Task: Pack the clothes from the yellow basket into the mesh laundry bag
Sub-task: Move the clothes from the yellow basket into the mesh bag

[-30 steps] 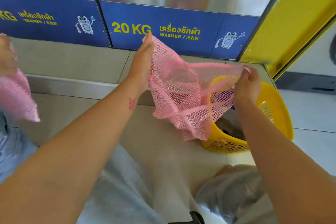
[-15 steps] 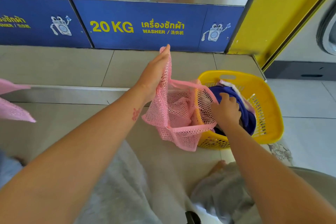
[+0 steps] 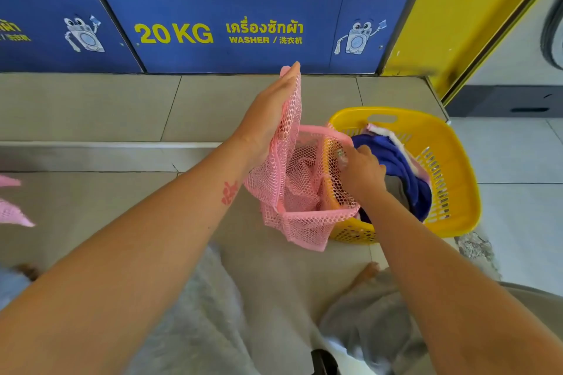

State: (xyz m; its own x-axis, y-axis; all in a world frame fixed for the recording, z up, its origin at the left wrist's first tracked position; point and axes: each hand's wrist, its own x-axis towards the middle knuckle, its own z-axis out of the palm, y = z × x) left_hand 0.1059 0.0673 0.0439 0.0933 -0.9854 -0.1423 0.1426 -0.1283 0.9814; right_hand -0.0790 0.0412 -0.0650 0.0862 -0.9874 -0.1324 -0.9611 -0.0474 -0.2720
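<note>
blue panel (image 3: 243, 3) at 12 o'clock read "20 KG" in yellow, then thai script w/ "WASHER / 洗衣机" below it. a cartoon washer (image 3: 356, 38) sat at the panel's 3 o'clock end. the next panel at 10 o'clock had a 2nd cartoon & cut-off writing, not readable. a yellow pillar (image 3: 457, 24) rose at 1 o'clock.

a tiled step (image 3: 91, 106) ran across under the panels, its metal edge at 9 o'clock. bare beige tile lay from 9 to 11 o'clock of the bag. the yellow basket (image 3: 451, 179) stood on the floor just beside the step's corner, w/ white tiles at its 3 o'clock. a pink mesh scrap (image 3: 12, 210) poked in at the 9 o'clock frame edge.

the mesh laundry bag (image 3: 292, 192) hung mouth-open btw the hands, its 3 o'clock side touching the basket's near wall. the left hand (image 3: 268, 119) held the rim up at the bag's 11 o'clock, fingers straight along the mesh, thumb hidden. the right hand (image 3: 362, 173) was inside the basket at the bag's 3 o'clock, fingers curled on the clothes at the blue garment (image 3: 396, 161). the hands were apart.
</note>
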